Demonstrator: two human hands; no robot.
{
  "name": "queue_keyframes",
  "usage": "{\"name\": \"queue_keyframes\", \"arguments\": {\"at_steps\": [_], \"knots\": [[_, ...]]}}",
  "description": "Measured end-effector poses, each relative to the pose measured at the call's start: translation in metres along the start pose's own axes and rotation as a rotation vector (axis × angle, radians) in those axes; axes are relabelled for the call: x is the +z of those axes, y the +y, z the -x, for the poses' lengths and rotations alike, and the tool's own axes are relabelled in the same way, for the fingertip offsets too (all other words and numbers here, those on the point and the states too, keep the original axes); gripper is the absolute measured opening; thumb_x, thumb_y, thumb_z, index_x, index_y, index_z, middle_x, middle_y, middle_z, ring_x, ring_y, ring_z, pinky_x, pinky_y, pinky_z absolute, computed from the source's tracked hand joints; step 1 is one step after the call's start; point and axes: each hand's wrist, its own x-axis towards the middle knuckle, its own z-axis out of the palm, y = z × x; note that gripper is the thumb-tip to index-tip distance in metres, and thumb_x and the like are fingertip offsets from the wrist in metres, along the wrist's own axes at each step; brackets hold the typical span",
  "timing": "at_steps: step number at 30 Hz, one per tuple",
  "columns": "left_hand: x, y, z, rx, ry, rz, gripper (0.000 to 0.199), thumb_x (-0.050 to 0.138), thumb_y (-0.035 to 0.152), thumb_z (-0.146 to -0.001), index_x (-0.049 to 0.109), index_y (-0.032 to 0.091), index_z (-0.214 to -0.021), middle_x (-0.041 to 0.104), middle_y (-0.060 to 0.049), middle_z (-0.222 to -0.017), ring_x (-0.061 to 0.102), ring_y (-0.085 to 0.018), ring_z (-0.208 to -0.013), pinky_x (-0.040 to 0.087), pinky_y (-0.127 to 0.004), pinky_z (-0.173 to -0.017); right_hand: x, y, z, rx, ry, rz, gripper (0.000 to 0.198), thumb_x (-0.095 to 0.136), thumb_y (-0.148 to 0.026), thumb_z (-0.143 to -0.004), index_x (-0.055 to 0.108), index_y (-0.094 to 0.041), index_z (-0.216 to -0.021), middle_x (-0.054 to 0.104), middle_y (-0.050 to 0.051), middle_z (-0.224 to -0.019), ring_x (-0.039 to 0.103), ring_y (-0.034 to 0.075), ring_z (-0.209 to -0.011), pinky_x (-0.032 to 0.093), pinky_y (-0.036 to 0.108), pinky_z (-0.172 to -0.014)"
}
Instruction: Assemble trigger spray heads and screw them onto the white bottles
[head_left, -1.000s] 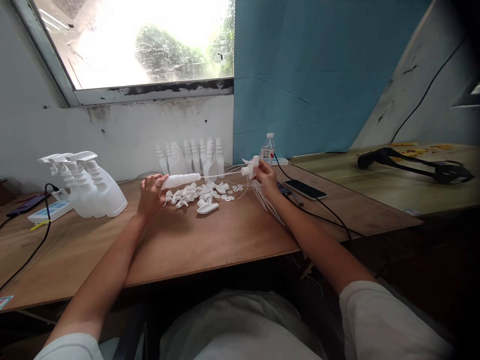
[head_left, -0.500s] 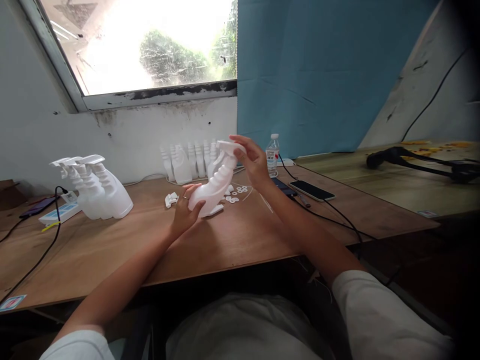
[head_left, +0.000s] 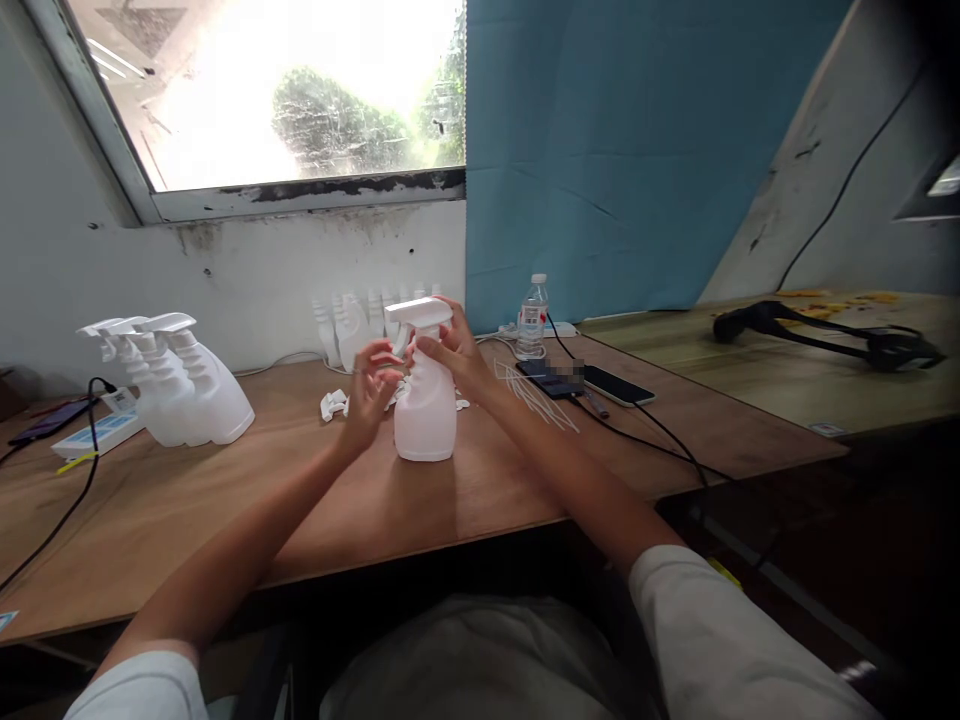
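A white spray bottle [head_left: 425, 420] stands upright on the wooden table in front of me, its trigger head pointing left. My right hand [head_left: 459, 358] is wrapped round its neck just below the head, from the right side. Close to the trigger on the left, my left hand [head_left: 370, 395] has bent fingers held apart, with nothing visible in them. White sprayer parts [head_left: 333, 404] lie behind my left hand. Other small white pieces are mostly hidden behind the bottle and my hands.
Several assembled spray bottles [head_left: 202, 390] stand together at the left. Headless bottles [head_left: 349, 330] line the wall. Thin white tubes [head_left: 536, 395], a water bottle [head_left: 533, 320], a phone [head_left: 619, 385] and black cables lie to the right. A power strip [head_left: 101, 432] is at far left.
The spray bottle has gone from tilted to upright, and its head now faces left. My left hand has let go of the bottle's body and moved up near the trigger.
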Motion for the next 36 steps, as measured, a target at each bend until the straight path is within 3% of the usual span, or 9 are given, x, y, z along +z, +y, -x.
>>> {"name": "queue_keyframes", "arguments": {"at_steps": [2,5,8,12,18,21,25,33,36], "knots": [[-0.005,0.020,-0.032,0.069,0.054,-0.047,0.047,0.046,0.059,-0.089,0.046,0.029,-0.125,0.052,-0.010,-0.125,0.058,-0.020,-0.105,0.051,-0.030,-0.079,0.004,0.004,-0.001,0.040,-0.012,0.011,0.055,0.078,-0.042,-0.071,0.046,-0.026,-0.113,0.064,-0.001,-0.087,0.063,0.014,-0.066,0.053,0.026,-0.056],[-0.012,0.051,-0.070,0.044,-0.115,-0.193,0.047,0.060,0.056,-0.081,0.060,0.023,-0.114,0.064,-0.007,-0.107,0.063,-0.018,-0.089,0.050,-0.026,-0.065,0.007,0.008,0.000,0.071,-0.047,0.049,0.042,0.074,-0.045,-0.074,0.054,-0.020,-0.102,0.064,0.001,-0.082,0.061,0.013,-0.067,0.052,0.025,-0.057],[-0.015,0.067,-0.088,-0.026,-0.211,-0.286,0.038,0.067,0.049,-0.078,0.070,0.016,-0.097,0.069,-0.005,-0.088,0.060,-0.013,-0.065,0.045,-0.024,-0.056,0.006,0.010,0.002,0.093,-0.064,0.011,0.039,0.072,-0.046,-0.077,0.056,-0.020,-0.100,0.064,0.002,-0.082,0.062,0.014,-0.070,0.053,0.026,-0.061],[-0.015,0.064,-0.091,-0.047,-0.213,-0.254,0.034,0.069,0.044,-0.078,0.073,0.015,-0.095,0.070,-0.005,-0.084,0.052,-0.008,-0.053,0.040,-0.022,-0.050,0.001,0.012,0.002,0.117,-0.090,-0.080,0.038,0.067,-0.048,-0.079,0.056,-0.020,-0.103,0.064,0.002,-0.083,0.064,0.015,-0.072,0.054,0.029,-0.063],[-0.015,0.051,-0.092,-0.060,-0.214,-0.206,0.034,0.070,0.045,-0.078,0.072,0.015,-0.093,0.070,-0.005,-0.087,0.051,-0.008,-0.052,0.039,-0.021,-0.048,0.001,0.018,-0.004,0.120,-0.022,0.010,0.052,0.078,-0.041,-0.071,0.050,-0.023,-0.110,0.064,-0.002,-0.075,0.063,0.014,-0.063,0.055,0.028,-0.059],[-0.014,0.050,-0.092,-0.053,-0.231,-0.191,0.035,0.070,0.047,-0.077,0.070,0.015,-0.091,0.070,-0.006,-0.089,0.054,-0.009,-0.058,0.040,-0.022,-0.052,0.003,0.015,-0.003,0.153,-0.039,-0.029,0.050,0.072,-0.047,-0.076,0.047,-0.023,-0.112,0.065,-0.002,-0.075,0.063,0.014,-0.060,0.054,0.028,-0.055],[-0.013,0.052,-0.091,-0.054,-0.253,-0.190,0.036,0.069,0.049,-0.078,0.068,0.015,-0.090,0.069,-0.005,-0.088,0.054,-0.009,-0.058,0.040,-0.022,-0.053,0.007,0.011,-0.001,0.114,0.019,0.055,0.049,0.077,-0.040,-0.072,0.049,-0.021,-0.108,0.063,-0.003,-0.067,0.059,0.013,-0.054,0.049,0.023,-0.048],[-0.013,0.059,-0.087,-0.059,-0.270,-0.271,0.034,0.063,0.048,-0.082,0.065,0.015,-0.090,0.070,-0.006,-0.096,0.054,-0.008,-0.059,0.042,-0.021,-0.055,0.008,0.010,0.003,0.093,0.006,0.023,0.047,0.075,-0.039,-0.074,0.050,-0.019,-0.109,0.064,-0.001,-0.071,0.061,0.013,-0.057,0.051,0.024,-0.050],[-0.012,0.062,-0.086,-0.052,-0.261,-0.280,0.032,0.063,0.046,-0.082,0.064,0.014,-0.089,0.070,-0.007,-0.100,0.056,-0.009,-0.063,0.044,-0.021,-0.058,0.008,0.011,0.004,0.111,-0.014,-0.008,0.035,0.072,-0.040,-0.077,0.056,-0.016,-0.097,0.065,0.002,-0.075,0.062,0.013,-0.060,0.051,0.024,-0.053]]}}
